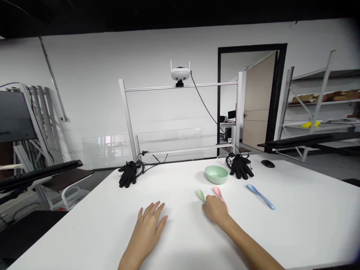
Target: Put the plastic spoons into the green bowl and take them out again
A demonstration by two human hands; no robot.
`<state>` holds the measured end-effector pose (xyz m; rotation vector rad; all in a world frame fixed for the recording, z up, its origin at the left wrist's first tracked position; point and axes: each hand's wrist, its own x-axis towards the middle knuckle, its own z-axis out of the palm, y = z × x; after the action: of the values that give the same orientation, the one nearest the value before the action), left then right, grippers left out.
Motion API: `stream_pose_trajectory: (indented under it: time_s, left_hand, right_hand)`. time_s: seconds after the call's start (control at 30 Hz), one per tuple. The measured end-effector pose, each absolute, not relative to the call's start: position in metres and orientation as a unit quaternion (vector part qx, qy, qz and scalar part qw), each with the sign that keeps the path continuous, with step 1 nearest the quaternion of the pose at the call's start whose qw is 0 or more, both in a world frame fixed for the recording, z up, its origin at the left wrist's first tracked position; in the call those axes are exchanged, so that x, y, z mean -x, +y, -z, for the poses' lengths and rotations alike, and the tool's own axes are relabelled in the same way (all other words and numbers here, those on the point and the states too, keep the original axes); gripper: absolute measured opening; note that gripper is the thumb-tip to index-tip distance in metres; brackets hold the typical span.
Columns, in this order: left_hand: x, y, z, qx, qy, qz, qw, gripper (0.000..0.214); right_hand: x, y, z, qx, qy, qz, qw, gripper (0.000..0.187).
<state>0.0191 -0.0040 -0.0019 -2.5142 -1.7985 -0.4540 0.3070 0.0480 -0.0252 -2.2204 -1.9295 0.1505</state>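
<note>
My left hand lies palm down over the white table, fingers spread and nothing in them. Over to the right, my right hand has its fingers curled down around a light green spoon. Only that spoon's head and upper handle show; the hand hides the rest. A pink spoon lies just behind and partly under this hand, with its middle covered. Beyond both spoons sits a green bowl, upright. Farther right a blue spoon rests on the table at a slant, untouched.
Black gloves with cables lie at the table's back, one left and one right of the bowl. A black mouse is at the back right. A metal frame carrying a white camera device stands behind.
</note>
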Motion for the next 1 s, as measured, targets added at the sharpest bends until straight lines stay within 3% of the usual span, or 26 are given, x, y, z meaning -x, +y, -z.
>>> stream_pose_trajectory:
  time_s: [0.4, 0.8, 1.0]
  left_hand:
    - [-0.018, -0.003, 0.003, 0.805, -0.573, 0.152, 0.010, 0.054]
    - [-0.018, 0.001, 0.003, 0.806, -0.571, 0.154, 0.020, 0.054]
    - [-0.018, 0.002, 0.005, 0.805, -0.573, 0.154, 0.024, 0.053]
  right_hand:
    - [-0.316, 0.041, 0.019, 0.752, -0.650, -0.032, 0.108, 0.042]
    - [-0.376, 0.015, 0.007, 0.662, -0.717, 0.019, 0.217, 0.041]
    - [-0.410, 0.015, 0.037, 0.699, -0.683, 0.040, 0.207, 0.066]
